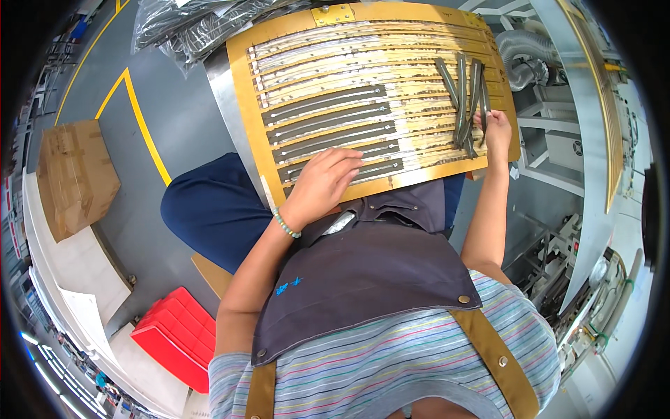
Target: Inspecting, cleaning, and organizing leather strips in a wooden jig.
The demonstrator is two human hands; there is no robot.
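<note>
A yellow-framed slotted board rests on my lap and a metal sheet. Several long dark grey strips lie in its lower slots; the upper slots show pale and bare. My left hand lies flat on the lowest strips near the board's near edge, fingers spread and pressing. My right hand at the board's right edge grips a fanned bundle of dark grey strips, which points away from me across the slots.
Bagged dark strips are piled beyond the board's left corner. A cardboard box and red bin sit to my left on the grey floor with yellow lines. Machinery and a duct stand to the right.
</note>
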